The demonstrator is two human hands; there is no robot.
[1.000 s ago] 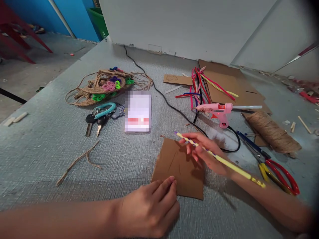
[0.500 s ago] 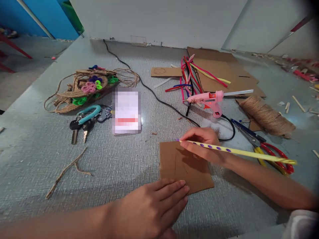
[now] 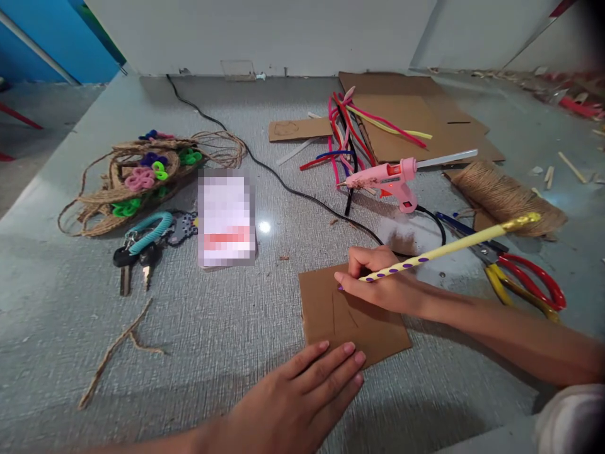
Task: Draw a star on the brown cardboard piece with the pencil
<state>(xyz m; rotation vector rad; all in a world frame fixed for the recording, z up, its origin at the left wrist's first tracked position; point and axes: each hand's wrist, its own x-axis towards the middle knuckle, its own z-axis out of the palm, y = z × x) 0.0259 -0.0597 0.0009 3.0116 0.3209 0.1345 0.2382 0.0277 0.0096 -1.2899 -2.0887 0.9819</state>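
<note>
- Two hands work on a small cardboard square (image 3: 352, 315) lying flat at lower centre of the head view, on a grey textured surface (image 3: 227, 328).
- The right hand (image 3: 382, 284) is closed around a yellow pencil with purple dots (image 3: 444, 251), its tip touching the upper part of the square; the pencil's far end slants up toward the right, over the scissors (image 3: 524, 284).
- The left hand (image 3: 302, 397), fingers spread flat and holding nothing, presses on the near edge of the square at bottom centre.
- Just above the right hand, a black cable (image 3: 302, 195) runs diagonally from the upper left to a pink glue gun (image 3: 392, 180) at centre right.
- Right of the glue gun lies a jute twine spool (image 3: 505, 195), touching the larger cardboard sheets (image 3: 425, 120) at upper right, where coloured pipe cleaners (image 3: 350, 139) are heaped.
- Left of centre sit a blurred rectangular item (image 3: 225, 219), keys on a teal coil (image 3: 142, 236), and a jute craft piece with coloured loops (image 3: 142, 173).
- Open surface lies left of the square, broken only by a loose twine scrap (image 3: 118, 347) at lower left.
- The surface's left edge slants from the upper left corner toward mid-left.
</note>
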